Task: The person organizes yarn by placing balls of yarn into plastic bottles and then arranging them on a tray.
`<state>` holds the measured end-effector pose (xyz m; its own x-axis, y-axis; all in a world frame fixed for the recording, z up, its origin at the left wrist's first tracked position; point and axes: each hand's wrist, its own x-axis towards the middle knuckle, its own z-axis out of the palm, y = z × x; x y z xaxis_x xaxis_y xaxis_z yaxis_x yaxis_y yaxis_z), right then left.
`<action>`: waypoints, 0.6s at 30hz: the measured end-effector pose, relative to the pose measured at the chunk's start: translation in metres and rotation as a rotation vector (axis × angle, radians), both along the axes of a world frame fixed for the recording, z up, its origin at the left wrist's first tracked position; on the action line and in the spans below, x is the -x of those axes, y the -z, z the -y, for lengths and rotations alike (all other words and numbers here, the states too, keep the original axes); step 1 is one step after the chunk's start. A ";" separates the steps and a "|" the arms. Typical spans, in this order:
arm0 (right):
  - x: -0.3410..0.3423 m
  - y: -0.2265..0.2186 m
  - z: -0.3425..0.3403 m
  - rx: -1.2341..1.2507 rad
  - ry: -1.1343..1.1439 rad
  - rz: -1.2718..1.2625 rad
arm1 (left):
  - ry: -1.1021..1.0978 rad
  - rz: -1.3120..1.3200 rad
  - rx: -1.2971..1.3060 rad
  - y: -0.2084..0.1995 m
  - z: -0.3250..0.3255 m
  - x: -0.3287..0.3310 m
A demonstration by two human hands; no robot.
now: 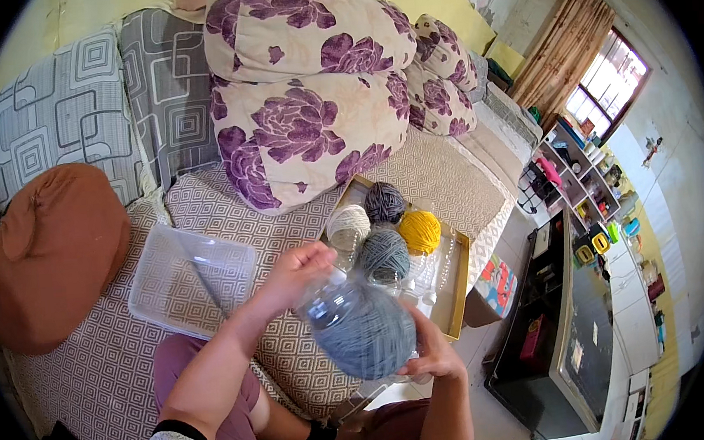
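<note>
In my right hand (433, 349) is a clear plastic bottle (323, 304) with blue-grey yarn (365, 340) around its body, tilted over my lap and slightly blurred. The fingers grip its lower end. My left hand (296, 271) is closed beside the bottle's neck; what it pinches, if anything, is hidden. Just beyond, a gold-rimmed tray (461, 287) carries a cream yarn ball (347, 226), a dark grey one (384, 202), a yellow one (420, 232) and a blue-grey one (384, 255). Clear plastic pieces (446, 262) lie at the tray's right side.
A clear plastic box (193, 274) sits left of my left arm, with a thin dark rod (201, 275) across it. A brown cushion (57, 251) lies farther left. Flowered bedding (310, 107) is stacked behind. On the right are a stool (494, 287) and a black cabinet (542, 329).
</note>
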<state>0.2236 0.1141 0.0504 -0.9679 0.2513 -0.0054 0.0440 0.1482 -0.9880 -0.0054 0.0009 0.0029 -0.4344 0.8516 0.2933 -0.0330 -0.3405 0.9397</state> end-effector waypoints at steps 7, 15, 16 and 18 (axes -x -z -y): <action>0.004 0.012 0.001 0.218 0.538 -0.306 | 0.264 -0.280 0.208 0.008 -0.009 -0.055; 0.010 0.017 -0.001 -0.449 0.488 0.122 | 0.283 -0.192 0.132 -0.015 0.002 -0.039; 0.008 0.015 0.001 -0.421 0.393 0.185 | 0.317 -0.079 0.136 -0.014 0.002 -0.029; 0.003 0.014 0.001 -0.378 0.232 0.242 | 0.236 0.015 0.137 -0.020 0.006 -0.017</action>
<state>0.2206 0.1134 0.0368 -0.8686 0.4874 -0.0895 0.3392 0.4532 -0.8244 0.0112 -0.0056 0.0233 -0.2228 0.9610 0.1639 -0.1105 -0.1919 0.9752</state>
